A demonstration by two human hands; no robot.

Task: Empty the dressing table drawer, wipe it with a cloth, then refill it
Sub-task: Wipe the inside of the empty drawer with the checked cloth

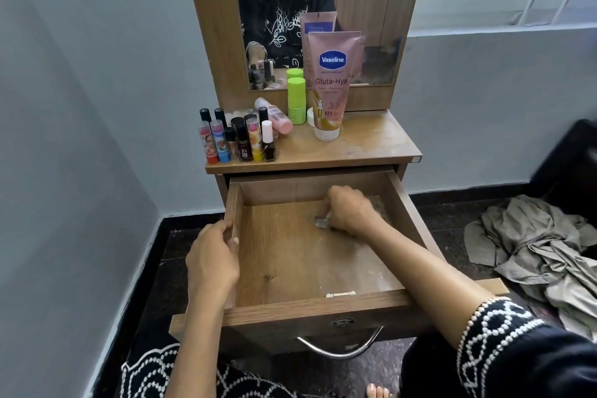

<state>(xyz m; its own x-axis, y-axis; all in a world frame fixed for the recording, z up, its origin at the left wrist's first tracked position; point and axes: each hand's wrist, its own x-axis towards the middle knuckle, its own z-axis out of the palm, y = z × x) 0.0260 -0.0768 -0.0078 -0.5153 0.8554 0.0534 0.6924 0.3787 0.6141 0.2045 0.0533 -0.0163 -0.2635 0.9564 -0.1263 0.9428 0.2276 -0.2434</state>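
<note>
The wooden drawer (284, 265) is pulled fully out of the dressing table, and its floor is bare apart from pale smudges at the right. My right hand (350, 212) is inside it near the back right, fingers closed on a small greyish wad of cloth (322, 222) pressed to the drawer floor. My left hand (211, 257) grips the drawer's left wall. On the tabletop (371, 142) stand the removed items: several lipsticks and nail polish bottles (239, 139), a pink bottle (274, 118), a green-capped bottle (296, 100) and a pink lotion tube (331, 84).
A mirror (290, 10) rises behind the tabletop. A crumpled beige cloth (533, 242) lies on the dark floor to the right. A grey wall closes the left side and a window ledge (500, 29) runs at the right. The drawer's metal handle (339, 349) hangs at its front.
</note>
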